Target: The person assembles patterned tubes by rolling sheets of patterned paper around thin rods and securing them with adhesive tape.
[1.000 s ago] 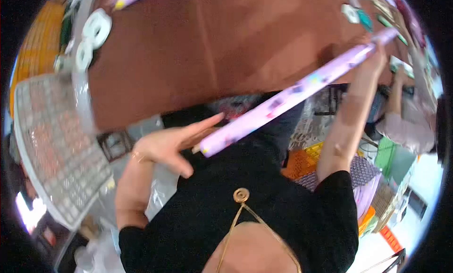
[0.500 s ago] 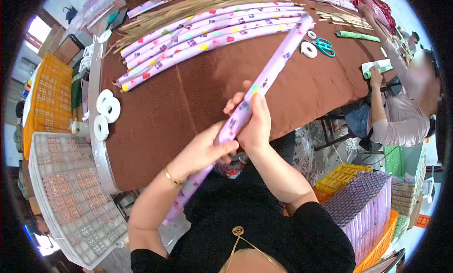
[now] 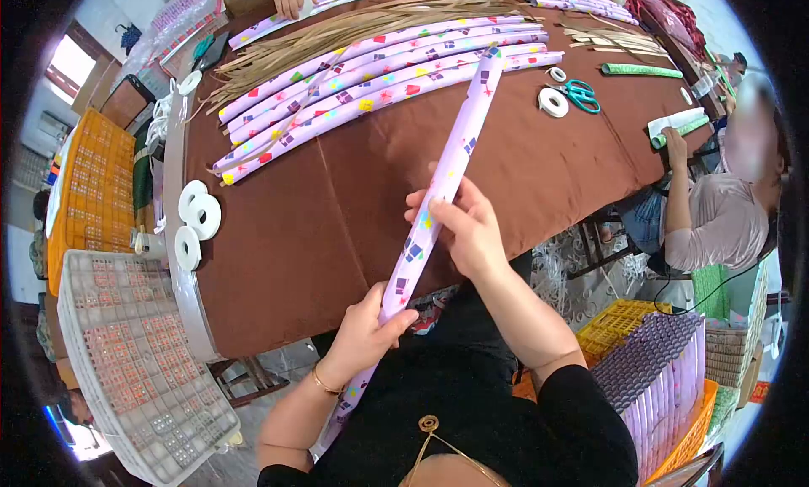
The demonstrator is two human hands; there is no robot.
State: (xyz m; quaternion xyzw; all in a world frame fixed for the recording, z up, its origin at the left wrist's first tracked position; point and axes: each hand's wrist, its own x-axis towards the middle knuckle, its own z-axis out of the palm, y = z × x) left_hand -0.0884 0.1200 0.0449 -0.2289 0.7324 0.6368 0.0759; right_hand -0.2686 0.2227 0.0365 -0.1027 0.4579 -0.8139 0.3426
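A long lilac paper-covered roll point(image 3: 461, 150) with small coloured prints slants across the front of my body, its far end over the table. Low on it, my left hand point(image 3: 364, 334) is wrapped round the roll. Higher up, my right hand point(image 3: 469, 230) grips the same roll, thumb on top. The near end passes beside my left forearm and is partly hidden. Beyond its far end, several similar lilac rolls point(image 3: 354, 98) lie side by side on the brown tablecloth point(image 3: 278, 259).
Thin brown strips point(image 3: 337, 36) lie behind the rolls. White tape rolls point(image 3: 212, 209) sit at left; teal scissors point(image 3: 581, 96) lie at right by another tape roll point(image 3: 553, 109). A co-worker's hand point(image 3: 677, 141) holds a green roll. Another person's hand point(image 3: 292, 0) is at the far edge. Crates point(image 3: 152, 361) flank the table.
The roll's far end has swung left and now stands steeper. My left hand has moved down toward my body, and the hands are farther apart. A co-worker's raised arm has come down.
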